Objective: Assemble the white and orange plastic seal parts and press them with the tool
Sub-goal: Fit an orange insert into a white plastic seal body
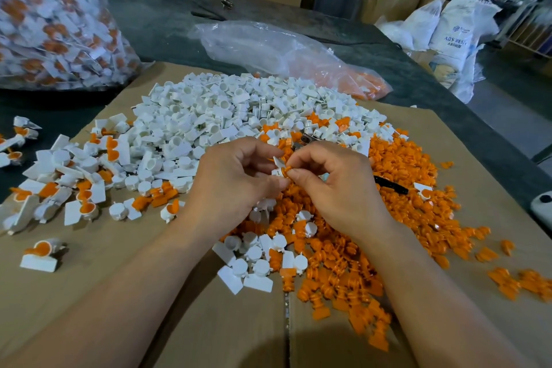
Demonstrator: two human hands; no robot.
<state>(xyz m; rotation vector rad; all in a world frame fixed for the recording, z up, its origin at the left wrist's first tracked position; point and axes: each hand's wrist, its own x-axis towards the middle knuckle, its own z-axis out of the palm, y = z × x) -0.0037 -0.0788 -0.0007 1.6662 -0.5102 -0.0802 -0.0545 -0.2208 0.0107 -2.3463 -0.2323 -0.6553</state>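
Evidently early: the left hand (236, 179) pinches a white part (277, 163) while the right hand (334, 185) pinches an orange part (286, 172) into it, above the piles. Some joined seals (85, 199) lie left; 2 big piles, white (209, 110) and orange (403, 188), remain.

Plastic on cardboard
Smooth white plastic parts (209, 116) and orange plastic parts (403, 188) cover matt brown cardboard (143, 293); far off lies a glossy clear film bag (268, 45).
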